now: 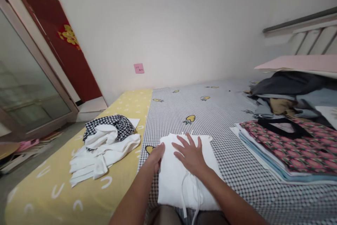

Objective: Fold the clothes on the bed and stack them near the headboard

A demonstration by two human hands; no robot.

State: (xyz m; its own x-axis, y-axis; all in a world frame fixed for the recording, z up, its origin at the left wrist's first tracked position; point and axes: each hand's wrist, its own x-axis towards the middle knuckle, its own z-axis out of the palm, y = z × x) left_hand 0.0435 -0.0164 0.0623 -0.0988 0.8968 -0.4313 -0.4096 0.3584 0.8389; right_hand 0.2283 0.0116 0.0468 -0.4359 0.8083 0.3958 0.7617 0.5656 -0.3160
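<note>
A folded white garment (171,183) with thin drawstrings lies on the bed in front of me. My right hand (190,153) is open and flat on its upper part, with fingers spread. At the garment's left edge, my left hand (156,154) is closed on the cloth; its thumb shows and its other fingers are mostly hidden. The drawstrings (183,193) trail down toward my lap. To the left, a crumpled white garment (113,151) lies together with a black-and-white checked cloth (125,126).
The bed has a yellow sheet section (58,200) and a checked section (173,109) with pineapple prints. On the right sits a stack of folded clothes topped by a pink floral shirt (279,147). Behind it is a heap of dark clothes (289,84). A wall (184,25) borders the far side.
</note>
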